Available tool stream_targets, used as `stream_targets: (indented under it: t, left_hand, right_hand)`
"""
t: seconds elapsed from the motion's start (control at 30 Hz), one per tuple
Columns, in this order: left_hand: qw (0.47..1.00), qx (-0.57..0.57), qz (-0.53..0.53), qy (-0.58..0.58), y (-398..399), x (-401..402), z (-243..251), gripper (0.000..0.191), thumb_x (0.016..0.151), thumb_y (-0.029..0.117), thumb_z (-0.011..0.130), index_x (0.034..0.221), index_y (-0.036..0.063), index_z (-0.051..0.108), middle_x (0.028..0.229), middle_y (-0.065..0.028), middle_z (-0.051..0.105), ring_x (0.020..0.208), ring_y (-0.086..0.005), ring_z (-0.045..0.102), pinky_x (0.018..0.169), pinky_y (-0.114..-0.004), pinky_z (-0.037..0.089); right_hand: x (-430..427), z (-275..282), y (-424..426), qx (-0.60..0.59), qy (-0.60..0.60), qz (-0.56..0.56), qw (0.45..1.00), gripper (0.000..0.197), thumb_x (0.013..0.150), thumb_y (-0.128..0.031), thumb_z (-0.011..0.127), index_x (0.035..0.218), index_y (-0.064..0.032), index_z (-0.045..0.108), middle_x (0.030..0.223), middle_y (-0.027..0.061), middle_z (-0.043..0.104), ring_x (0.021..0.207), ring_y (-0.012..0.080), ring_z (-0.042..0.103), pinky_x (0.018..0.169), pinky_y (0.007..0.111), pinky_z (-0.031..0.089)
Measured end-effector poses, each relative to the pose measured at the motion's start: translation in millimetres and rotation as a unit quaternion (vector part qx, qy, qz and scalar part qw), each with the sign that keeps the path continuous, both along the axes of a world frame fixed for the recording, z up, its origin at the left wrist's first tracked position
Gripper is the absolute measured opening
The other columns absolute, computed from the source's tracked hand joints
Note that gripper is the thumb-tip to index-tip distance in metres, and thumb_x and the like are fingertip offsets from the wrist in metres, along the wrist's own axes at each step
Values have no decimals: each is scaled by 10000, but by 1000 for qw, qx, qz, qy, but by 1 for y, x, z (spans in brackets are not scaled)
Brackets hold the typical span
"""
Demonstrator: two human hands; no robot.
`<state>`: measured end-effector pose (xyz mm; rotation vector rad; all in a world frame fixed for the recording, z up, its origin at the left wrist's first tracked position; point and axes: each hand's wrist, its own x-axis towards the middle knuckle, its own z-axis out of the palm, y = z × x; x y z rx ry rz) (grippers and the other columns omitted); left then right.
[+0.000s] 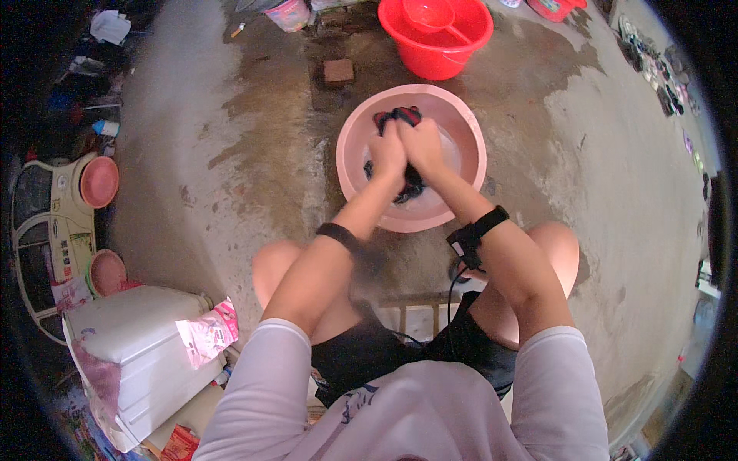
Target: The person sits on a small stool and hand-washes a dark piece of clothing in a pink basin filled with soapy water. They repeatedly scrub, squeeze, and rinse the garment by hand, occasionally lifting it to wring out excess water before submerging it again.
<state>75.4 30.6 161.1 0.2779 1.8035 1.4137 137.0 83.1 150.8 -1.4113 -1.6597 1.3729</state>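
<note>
A dark cloth with red parts point(409, 116) is bunched between my two hands above a pink plastic basin point(469, 199). My left hand point(388, 151) grips it from the left side. Pressed close beside it, my right hand point(422, 145) grips the same cloth. More dark cloth point(410, 190) hangs or lies lower in the basin, under my wrists; whether it is the same piece I cannot tell. Pale, cloudy water seems to cover the basin's bottom. Black straps circle both forearms, and the right one carries a small device with a cable.
Just beyond the basin stands a red plastic tub point(436, 64) holding a red dipper point(429, 12). A brick point(338, 71) lies on the wet concrete floor point(259, 132). At left are a white appliance point(155, 346), a pink packet point(209, 334) and pink basins point(99, 182). Shoes point(651, 69) line the right side.
</note>
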Motion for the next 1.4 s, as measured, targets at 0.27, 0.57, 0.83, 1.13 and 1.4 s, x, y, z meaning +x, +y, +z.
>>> stream_targets:
  t: [0.27,0.57,0.83,1.13,1.4]
  left_hand:
    - [997,26,34,57,-3,16,11,517,893,384,490,1009,-106,608,981,-214,651,913,-301,619,799,-422,449]
    - [997,22,19,66,-4,2,9,501,927,353,486,1179,-77,536,1163,-212,584,1118,-307,541,960,-398,387]
    - [993,95,3,75,11,12,6,397,927,332,485,1105,-12,572,1019,-107,623,955,-233,587,825,-367,452]
    - [997,78,3,15,17,8,20,422,918,337,516,1091,-42,584,1048,-119,628,920,-232,593,813,-367,458]
    - [979,178,-20,-94,8,-9,38,427,939,347,483,1155,-16,545,1108,-115,608,976,-237,592,864,-381,460]
  right_hand:
    - [1,-7,3,16,-30,7,999,457,770,-354,590,825,97,641,829,343,609,881,479,608,785,496,483]
    - [-1,13,-4,3,-27,13,1000,490,775,-393,586,836,90,648,854,348,607,918,485,598,819,500,475]
    - [12,10,14,9,-44,-13,999,476,814,-390,558,836,75,657,861,338,612,923,480,598,823,506,473]
    - [12,33,11,32,17,-30,999,440,784,-369,590,856,58,667,856,335,616,921,457,612,826,498,478]
    - [0,51,11,69,18,22,997,484,789,-391,588,904,73,659,920,326,621,948,423,620,835,489,489]
